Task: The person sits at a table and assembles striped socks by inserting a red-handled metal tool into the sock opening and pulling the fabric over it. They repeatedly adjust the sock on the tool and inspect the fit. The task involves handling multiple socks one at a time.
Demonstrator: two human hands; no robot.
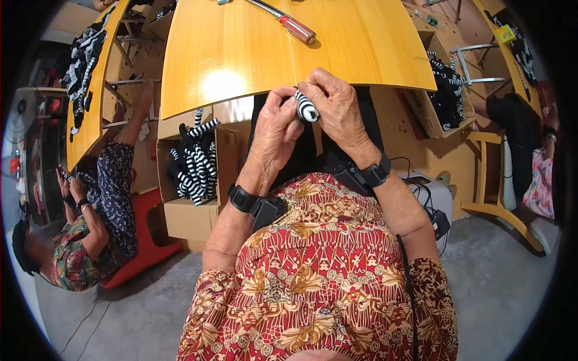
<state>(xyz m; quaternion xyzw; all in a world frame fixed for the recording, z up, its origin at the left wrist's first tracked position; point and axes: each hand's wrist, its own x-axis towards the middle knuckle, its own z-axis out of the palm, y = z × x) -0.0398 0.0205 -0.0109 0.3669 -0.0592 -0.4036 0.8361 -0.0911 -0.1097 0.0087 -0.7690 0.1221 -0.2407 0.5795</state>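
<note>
A co-worker (pixel 81 256) sits on a red chair (pixel 147 240).

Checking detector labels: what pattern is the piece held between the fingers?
The held piece is black-and-white striped; best seen in the head view.

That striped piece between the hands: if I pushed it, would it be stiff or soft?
The striped piece would probably squash, since it looks like fabric. Its rounded, plump end hints at padding rather than limpness. It's likely light too, being small and apparently cloth.

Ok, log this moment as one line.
left hand: holding striped piece | right hand: same piece | red-handled tool: on table | left-side box: striped pieces
</note>
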